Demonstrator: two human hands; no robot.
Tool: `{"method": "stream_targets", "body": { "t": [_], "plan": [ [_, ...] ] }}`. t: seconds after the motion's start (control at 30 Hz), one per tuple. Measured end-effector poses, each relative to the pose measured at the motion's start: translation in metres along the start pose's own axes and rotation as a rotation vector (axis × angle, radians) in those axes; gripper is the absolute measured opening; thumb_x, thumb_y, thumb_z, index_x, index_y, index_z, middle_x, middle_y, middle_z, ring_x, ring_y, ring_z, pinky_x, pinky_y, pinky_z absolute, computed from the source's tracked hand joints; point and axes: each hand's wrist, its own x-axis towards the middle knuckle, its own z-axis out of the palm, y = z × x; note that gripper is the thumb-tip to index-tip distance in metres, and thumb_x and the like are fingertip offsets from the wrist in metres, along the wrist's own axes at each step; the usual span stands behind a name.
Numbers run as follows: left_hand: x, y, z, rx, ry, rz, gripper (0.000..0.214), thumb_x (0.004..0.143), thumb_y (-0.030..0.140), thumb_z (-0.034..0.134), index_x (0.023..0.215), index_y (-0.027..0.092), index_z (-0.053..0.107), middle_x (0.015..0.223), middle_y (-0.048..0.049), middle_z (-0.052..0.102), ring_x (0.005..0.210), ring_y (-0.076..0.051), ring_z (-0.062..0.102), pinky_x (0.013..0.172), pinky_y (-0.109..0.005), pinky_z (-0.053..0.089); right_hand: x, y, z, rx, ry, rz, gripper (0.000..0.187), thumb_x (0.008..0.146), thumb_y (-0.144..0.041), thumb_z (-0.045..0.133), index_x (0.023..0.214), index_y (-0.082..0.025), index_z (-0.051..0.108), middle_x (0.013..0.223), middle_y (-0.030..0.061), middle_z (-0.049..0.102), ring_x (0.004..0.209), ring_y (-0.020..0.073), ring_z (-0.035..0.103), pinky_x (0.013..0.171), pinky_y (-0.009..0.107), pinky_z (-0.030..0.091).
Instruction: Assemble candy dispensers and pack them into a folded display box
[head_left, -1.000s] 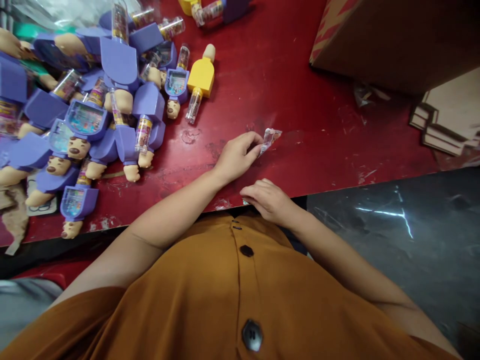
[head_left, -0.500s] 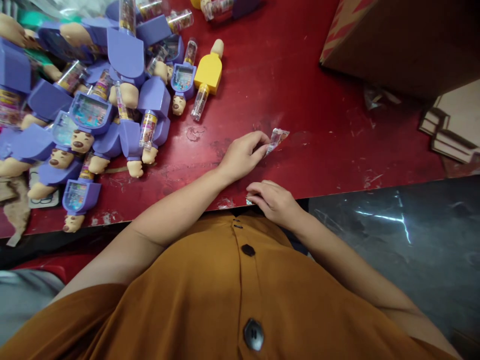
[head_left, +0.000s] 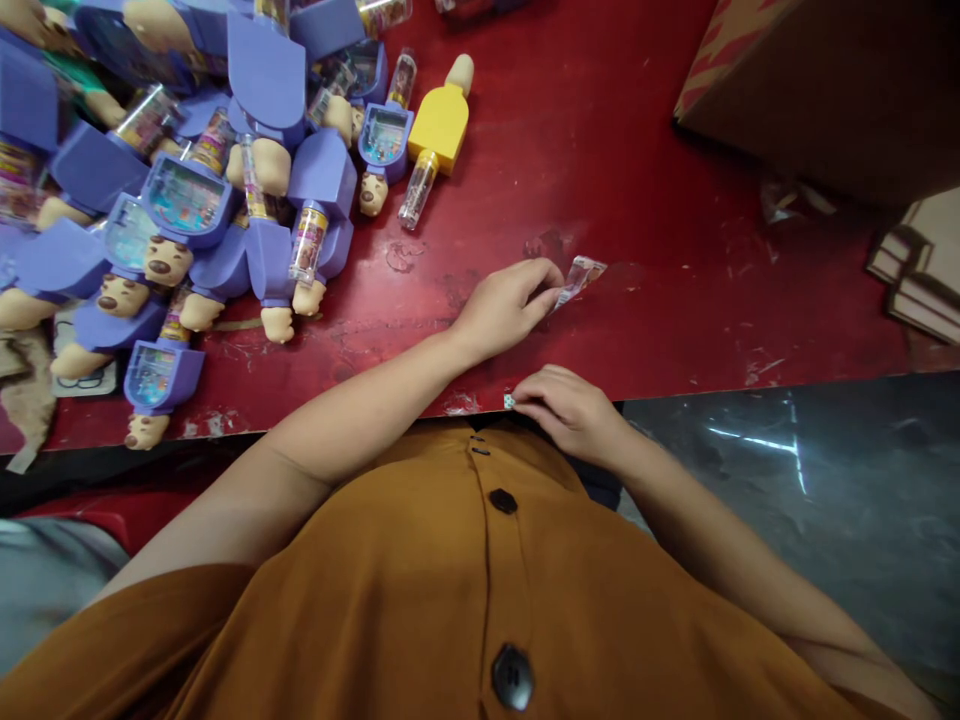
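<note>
The person's left hand [head_left: 502, 310] lies on a scratched red-painted table [head_left: 675, 300] — its thumb and fingertips are closed in a pinch on the end of a small clear printed plastic wrapper [head_left: 579, 280], and the rest of this wrapper sticks out past the fingertips. The right hand [head_left: 570, 412] rests curled at the table edge, a tiny white-and-blue square piece [head_left: 509, 401] just beside its fingertips — whether they grip it, one cannot tell. Further left lies a heap of purple plastic toys [head_left: 184, 200] with tan animal heads, and a yellow plastic toy [head_left: 439, 125] lies beside them.
</note>
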Motion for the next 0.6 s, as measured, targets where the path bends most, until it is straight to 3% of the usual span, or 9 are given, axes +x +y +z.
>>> {"method": "stream_targets", "body": {
  "t": [0.17, 0.3, 0.43, 0.6],
  "plan": [
    [-0.0002, 0.0017, 0.0000, 0.076, -0.039, -0.009, 0.005, 0.080, 0.012, 0.054, 0.077, 0.014, 0.056, 0.073, 0.0005, 0.058, 0.070, -0.012, 0.053, 0.067, -0.024, 0.040, 0.0009, -0.0002, -0.0024, 0.046, -0.010, 0.061, 0.023, 0.086, -0.017, 0.049, 0.109, -0.019, 0.046, 0.087, 0.0044, 0.061, 0.077, 0.0152, 0.054, 0.066, 0.029, 0.046],
    [-0.0010, 0.0024, -0.0008, 0.119, -0.043, -0.012, 0.004, 0.081, 0.013, 0.052, 0.080, 0.014, 0.056, 0.077, 0.0010, 0.060, 0.073, -0.011, 0.054, 0.069, -0.023, 0.041, 0.0037, -0.0002, 0.0007, 0.011, -0.024, 0.010, 0.022, 0.086, -0.015, 0.048, 0.107, -0.017, 0.046, 0.079, 0.0032, 0.060, 0.073, 0.0155, 0.051, 0.067, 0.030, 0.046],
    [-0.0007, 0.0021, -0.0006, 0.149, -0.036, -0.008, 0.004, 0.081, 0.012, 0.052, 0.080, 0.014, 0.056, 0.077, 0.0012, 0.061, 0.072, -0.010, 0.054, 0.069, -0.021, 0.041, 0.0022, 0.0009, 0.0022, -0.015, 0.009, 0.000, 0.027, 0.083, -0.015, 0.052, 0.110, -0.016, 0.045, 0.091, 0.0064, 0.059, 0.081, 0.0168, 0.050, 0.071, 0.030, 0.046],
    [-0.0007, 0.0022, -0.0002, 0.154, -0.032, -0.004, 0.005, 0.080, 0.012, 0.052, 0.079, 0.014, 0.055, 0.077, 0.0019, 0.062, 0.072, -0.011, 0.055, 0.067, -0.021, 0.041, 0.0054, 0.0043, 0.0015, 0.014, -0.034, -0.017, 0.015, 0.085, -0.012, 0.046, 0.099, -0.016, 0.050, 0.080, 0.0038, 0.057, 0.073, 0.0140, 0.049, 0.066, 0.026, 0.043]
  ]
}}
